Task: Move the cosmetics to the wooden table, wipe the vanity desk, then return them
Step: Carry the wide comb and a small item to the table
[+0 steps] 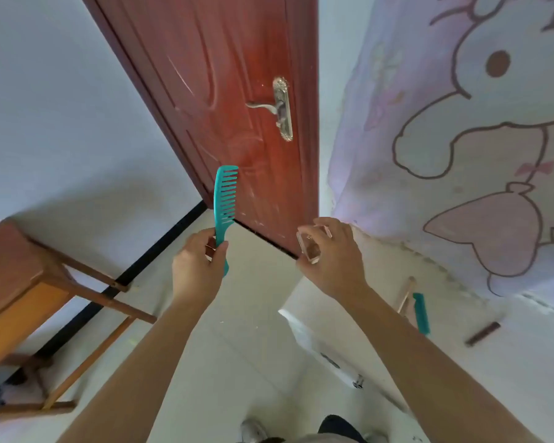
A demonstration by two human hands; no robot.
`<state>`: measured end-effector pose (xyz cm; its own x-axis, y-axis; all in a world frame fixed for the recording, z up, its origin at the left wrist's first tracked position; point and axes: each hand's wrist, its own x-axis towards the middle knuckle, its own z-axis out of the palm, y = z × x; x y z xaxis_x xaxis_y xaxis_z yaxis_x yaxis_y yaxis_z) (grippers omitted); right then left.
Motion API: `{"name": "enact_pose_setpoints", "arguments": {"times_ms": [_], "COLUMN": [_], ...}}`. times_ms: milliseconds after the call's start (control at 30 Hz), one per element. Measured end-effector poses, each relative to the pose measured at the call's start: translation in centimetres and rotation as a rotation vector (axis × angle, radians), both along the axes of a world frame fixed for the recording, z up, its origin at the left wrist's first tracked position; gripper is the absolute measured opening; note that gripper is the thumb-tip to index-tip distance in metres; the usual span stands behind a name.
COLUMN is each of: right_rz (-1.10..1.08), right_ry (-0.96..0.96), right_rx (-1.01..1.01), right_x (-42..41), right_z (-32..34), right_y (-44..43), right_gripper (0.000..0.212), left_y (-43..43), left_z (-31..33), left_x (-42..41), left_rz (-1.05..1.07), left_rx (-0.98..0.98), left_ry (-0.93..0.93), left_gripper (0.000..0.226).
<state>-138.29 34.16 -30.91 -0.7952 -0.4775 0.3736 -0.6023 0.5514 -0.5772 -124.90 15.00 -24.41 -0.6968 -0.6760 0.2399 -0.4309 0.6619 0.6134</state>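
Gripping left hand [197,266]: forearm stretched forward and up, fingers and thumb curled round the handle of the teal comb [224,193], held upright with teeth to the right; small brownish thing [209,249] tucked in the same grip, too hidden to name.
Right hand [333,260]: forearm stretched forward, back of hand up, fingertips pinching a clear bottle [311,247] from above.
Place: both carried in the air before the red door [237,75], between the wooden table [20,282] at left and the white vanity desk [509,362] at right.
Count in hands: one comb, one bottle, one unclear small thing.
Count on vanity desk: three, lying apart: one teal piece [422,313], one pale wooden stick [406,294], one dark stick [482,334].
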Motion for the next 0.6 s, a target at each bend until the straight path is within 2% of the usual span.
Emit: {"name": "enact_pose_setpoints", "arguments": {"times_ms": [100, 167, 367, 600], "right_rz": [0.135, 0.162, 0.408, 0.694], "right_ry": [0.059, 0.049, 0.162, 0.217], "right_rx": [0.001, 0.003, -0.071, -0.057], "right_x": [4.3, 5.1, 13.8, 21.4], "right_z": [2.2, 2.9, 5.5, 4.9], "right_y": [-9.0, -11.8, -29.3, -42.0], "right_gripper": [0.048, 0.048, 0.052, 0.048], "left_y": [-6.9, -8.8, -22.0, -30.6], "left_z": [1.4, 1.7, 3.2, 2.2], "left_x": [6.8, 8.7, 21.7, 30.3], "left_rz": [0.078, 0.095, 0.287, 0.494], "left_rx": [-0.039, -0.076, -0.097, -0.044], "left_ry": [0.028, 0.018, 0.091, 0.087], "left_gripper": [0.024, 0.025, 0.019, 0.017]}}
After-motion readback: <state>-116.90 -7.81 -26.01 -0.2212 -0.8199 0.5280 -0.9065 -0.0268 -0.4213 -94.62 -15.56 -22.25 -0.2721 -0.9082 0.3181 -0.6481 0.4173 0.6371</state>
